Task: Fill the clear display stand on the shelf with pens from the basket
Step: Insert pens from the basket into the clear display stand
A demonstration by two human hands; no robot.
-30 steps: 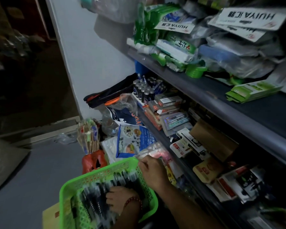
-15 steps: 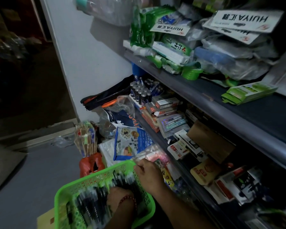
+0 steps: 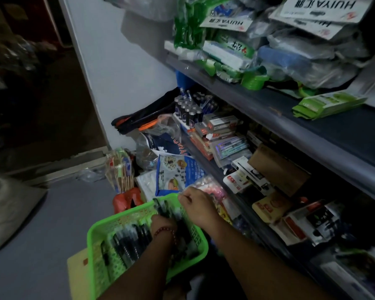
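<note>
Left hand [image 3: 163,223] has slid up the green basket [image 3: 128,213], gripping pens [image 3: 128,241].

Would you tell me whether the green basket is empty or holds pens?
It holds pens: many dark pens lie across the bottom of the green basket, with the left hand among them.

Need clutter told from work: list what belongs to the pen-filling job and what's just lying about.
Job: green basket, pens, left hand, right hand.
Lying about: batteries, blue snack bag, brown box, green packets.
</note>
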